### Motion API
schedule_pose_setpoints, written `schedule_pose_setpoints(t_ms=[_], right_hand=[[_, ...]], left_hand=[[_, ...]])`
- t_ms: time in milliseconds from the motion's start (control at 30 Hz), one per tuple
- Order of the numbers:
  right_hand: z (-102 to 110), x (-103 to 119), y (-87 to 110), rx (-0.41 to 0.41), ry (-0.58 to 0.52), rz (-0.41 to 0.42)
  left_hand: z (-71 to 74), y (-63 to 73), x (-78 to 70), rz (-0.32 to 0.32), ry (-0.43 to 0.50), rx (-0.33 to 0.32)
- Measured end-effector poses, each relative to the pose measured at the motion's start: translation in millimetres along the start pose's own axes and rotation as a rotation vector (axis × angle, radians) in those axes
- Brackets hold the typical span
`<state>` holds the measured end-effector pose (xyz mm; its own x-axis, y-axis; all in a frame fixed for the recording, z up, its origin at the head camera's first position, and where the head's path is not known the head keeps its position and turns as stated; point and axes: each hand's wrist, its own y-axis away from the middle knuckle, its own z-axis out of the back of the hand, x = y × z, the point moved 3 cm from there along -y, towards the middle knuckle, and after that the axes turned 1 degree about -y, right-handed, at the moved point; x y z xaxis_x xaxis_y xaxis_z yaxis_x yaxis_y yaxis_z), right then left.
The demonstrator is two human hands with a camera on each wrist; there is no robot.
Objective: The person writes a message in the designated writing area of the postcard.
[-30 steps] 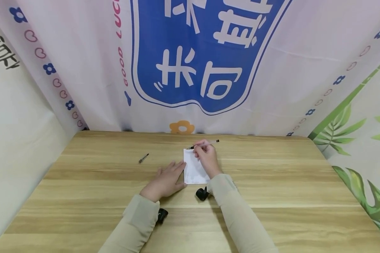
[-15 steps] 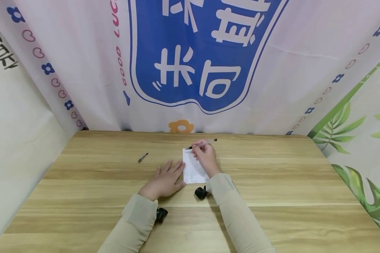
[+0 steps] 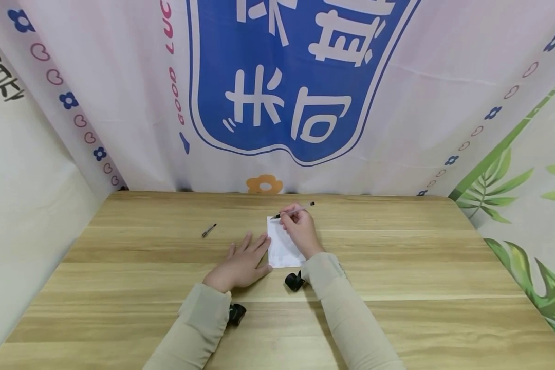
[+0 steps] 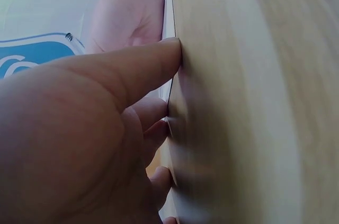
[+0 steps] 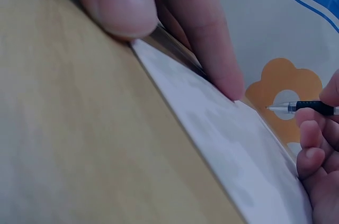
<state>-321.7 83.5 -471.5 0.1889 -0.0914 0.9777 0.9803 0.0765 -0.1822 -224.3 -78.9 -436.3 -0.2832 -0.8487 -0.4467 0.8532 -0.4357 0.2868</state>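
A white piece of paper (image 3: 282, 252) lies on the wooden table. My left hand (image 3: 240, 262) rests beside it with spread fingers, its fingertips and thumb at the paper's left edge. In the right wrist view, the left thumb (image 5: 126, 9) presses down at the near corner. My right hand (image 3: 301, 232) pinches a slim pen (image 3: 300, 208) with a pale barrel and black grip. Its bare tip points left, close over the paper's far left corner. In the right wrist view, the pen's black grip (image 5: 317, 106) shows between thumb and fingers.
A small pen cap (image 3: 209, 230) lies on the table (image 3: 143, 277) to the left of the paper. Black wrist cameras (image 3: 294, 281) sit under both sleeves. A printed curtain (image 3: 129, 103) hangs along the table's back edge.
The pen in my right hand has shifted very slightly, its rear end moving a little left. My left hand keeps its place at the paper, and the view has drifted slightly.
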Motion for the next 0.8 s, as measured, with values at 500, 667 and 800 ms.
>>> schedule_pose_setpoints(t_ms=[500,667,800], right_hand=[[-0.7,2.3,0.6,0.019,0.092,0.037],[-0.5,2.8,1.0,0.024,0.098,0.031],[-0.6,3.0,1.6,0.028,0.102,0.025]], left_hand=[[-1.0,-2.5,1.2,0.002,0.005,0.009],[-2.3,-2.9,2.9,-0.001,0.010,0.005],[-2.2,-2.9,3.0,-0.002,0.012,0.007]])
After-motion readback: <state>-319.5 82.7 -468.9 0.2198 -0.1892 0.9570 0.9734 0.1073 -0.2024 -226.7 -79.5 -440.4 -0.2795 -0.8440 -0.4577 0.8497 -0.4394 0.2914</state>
